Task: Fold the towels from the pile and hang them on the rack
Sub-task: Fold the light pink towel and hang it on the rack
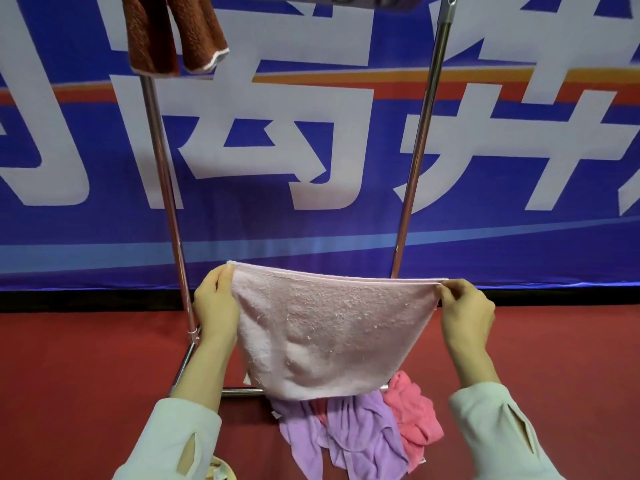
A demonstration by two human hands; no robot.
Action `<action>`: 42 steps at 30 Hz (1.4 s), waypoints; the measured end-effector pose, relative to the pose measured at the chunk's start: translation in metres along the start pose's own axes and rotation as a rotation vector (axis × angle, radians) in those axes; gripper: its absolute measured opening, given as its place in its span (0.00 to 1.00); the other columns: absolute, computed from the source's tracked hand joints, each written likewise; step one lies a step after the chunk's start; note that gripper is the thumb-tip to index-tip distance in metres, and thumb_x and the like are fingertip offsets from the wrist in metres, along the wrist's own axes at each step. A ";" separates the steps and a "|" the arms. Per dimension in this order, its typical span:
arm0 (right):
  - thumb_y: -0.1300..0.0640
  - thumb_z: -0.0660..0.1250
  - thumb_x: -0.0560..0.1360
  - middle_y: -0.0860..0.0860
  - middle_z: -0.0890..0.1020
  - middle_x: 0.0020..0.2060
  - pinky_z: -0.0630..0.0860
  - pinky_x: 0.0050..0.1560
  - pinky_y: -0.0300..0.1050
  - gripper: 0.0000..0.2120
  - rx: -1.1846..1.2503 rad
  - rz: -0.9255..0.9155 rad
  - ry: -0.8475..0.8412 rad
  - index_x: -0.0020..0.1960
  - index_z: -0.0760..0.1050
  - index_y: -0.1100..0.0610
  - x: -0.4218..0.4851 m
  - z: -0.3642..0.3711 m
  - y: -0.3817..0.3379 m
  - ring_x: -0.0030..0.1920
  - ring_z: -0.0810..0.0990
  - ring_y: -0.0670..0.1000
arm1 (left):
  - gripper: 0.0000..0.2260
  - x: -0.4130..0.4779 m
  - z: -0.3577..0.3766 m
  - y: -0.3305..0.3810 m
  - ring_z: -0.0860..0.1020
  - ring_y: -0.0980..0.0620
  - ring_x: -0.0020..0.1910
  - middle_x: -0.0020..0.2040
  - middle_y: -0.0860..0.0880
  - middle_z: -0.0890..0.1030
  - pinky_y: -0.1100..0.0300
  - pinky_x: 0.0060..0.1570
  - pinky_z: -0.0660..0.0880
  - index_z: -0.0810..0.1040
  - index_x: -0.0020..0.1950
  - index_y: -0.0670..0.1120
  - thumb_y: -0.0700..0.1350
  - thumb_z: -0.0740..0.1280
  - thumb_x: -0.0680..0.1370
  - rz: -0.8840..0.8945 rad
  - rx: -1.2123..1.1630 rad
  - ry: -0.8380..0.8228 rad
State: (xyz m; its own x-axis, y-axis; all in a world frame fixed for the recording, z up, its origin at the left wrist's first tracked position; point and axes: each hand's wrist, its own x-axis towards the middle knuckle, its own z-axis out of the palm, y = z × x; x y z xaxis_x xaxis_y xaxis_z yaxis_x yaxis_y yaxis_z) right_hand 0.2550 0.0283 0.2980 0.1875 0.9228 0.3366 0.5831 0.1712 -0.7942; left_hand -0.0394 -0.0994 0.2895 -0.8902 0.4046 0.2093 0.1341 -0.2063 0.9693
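Note:
A pale pink towel (pixel 329 334) hangs folded in half in front of me, its doubled top edge stretched level. My left hand (pixel 214 306) pinches its left top corner and my right hand (pixel 465 311) pinches its right top corner. Below it, a pile of towels lies on the floor: lilac ones (pixel 356 434) and a bright pink one (pixel 414 414). The metal rack (pixel 419 140) stands behind, its two uprights rising to the top of the frame. A dark red towel (pixel 173 32) hangs from the rack's top bar at the upper left.
A blue banner (pixel 311 150) with large white characters covers the wall behind the rack. The floor (pixel 86 375) is red carpet. The rack's base bar (pixel 242 391) runs low along the floor. A pale yellowish object (pixel 218 471) shows at the bottom edge.

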 end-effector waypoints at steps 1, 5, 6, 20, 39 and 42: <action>0.59 0.65 0.78 0.59 0.84 0.46 0.66 0.46 0.45 0.08 0.025 0.002 0.020 0.51 0.80 0.61 -0.001 -0.001 -0.001 0.50 0.79 0.61 | 0.09 -0.001 0.001 0.000 0.75 0.53 0.47 0.47 0.49 0.80 0.59 0.51 0.71 0.80 0.52 0.41 0.43 0.62 0.80 0.006 0.005 -0.005; 0.60 0.63 0.79 0.56 0.81 0.43 0.63 0.43 0.41 0.06 0.151 0.017 0.058 0.49 0.77 0.62 -0.001 -0.002 -0.007 0.43 0.75 0.54 | 0.08 -0.003 0.003 0.000 0.75 0.54 0.47 0.44 0.51 0.80 0.57 0.52 0.72 0.80 0.49 0.45 0.43 0.62 0.80 0.004 0.016 -0.021; 0.60 0.63 0.79 0.55 0.80 0.42 0.64 0.43 0.41 0.06 0.176 0.013 0.054 0.48 0.76 0.62 -0.002 -0.003 -0.008 0.43 0.74 0.53 | 0.08 -0.002 0.003 0.000 0.76 0.53 0.47 0.44 0.51 0.80 0.56 0.53 0.72 0.80 0.50 0.45 0.44 0.62 0.80 -0.011 0.007 -0.018; 0.58 0.70 0.74 0.50 0.79 0.38 0.72 0.43 0.40 0.03 0.556 0.163 -0.095 0.45 0.77 0.57 0.003 -0.007 -0.012 0.42 0.76 0.50 | 0.11 -0.007 0.006 0.004 0.72 0.49 0.43 0.37 0.50 0.76 0.57 0.45 0.67 0.79 0.48 0.40 0.45 0.61 0.81 -0.007 0.175 0.019; 0.59 0.72 0.72 0.55 0.85 0.36 0.83 0.48 0.52 0.04 0.452 0.038 -0.518 0.41 0.83 0.60 -0.053 0.036 -0.076 0.39 0.85 0.52 | 0.13 -0.081 0.064 0.029 0.73 0.47 0.34 0.33 0.44 0.81 0.55 0.38 0.69 0.82 0.42 0.43 0.50 0.64 0.79 0.172 0.435 -0.492; 0.66 0.66 0.72 0.56 0.86 0.38 0.82 0.53 0.50 0.08 0.458 0.004 -0.629 0.43 0.83 0.57 -0.054 0.034 -0.078 0.42 0.85 0.51 | 0.12 -0.078 0.063 0.027 0.76 0.47 0.36 0.34 0.47 0.82 0.55 0.38 0.70 0.83 0.43 0.45 0.50 0.64 0.79 0.148 0.399 -0.475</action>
State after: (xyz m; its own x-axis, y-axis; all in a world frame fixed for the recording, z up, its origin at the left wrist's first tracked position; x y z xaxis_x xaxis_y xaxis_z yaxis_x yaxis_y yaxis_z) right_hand 0.1724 -0.0234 0.3244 -0.3752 0.9224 0.0919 0.1727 0.1669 -0.9707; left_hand 0.0609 -0.0803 0.3075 -0.5723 0.7670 0.2902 0.4738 0.0205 0.8804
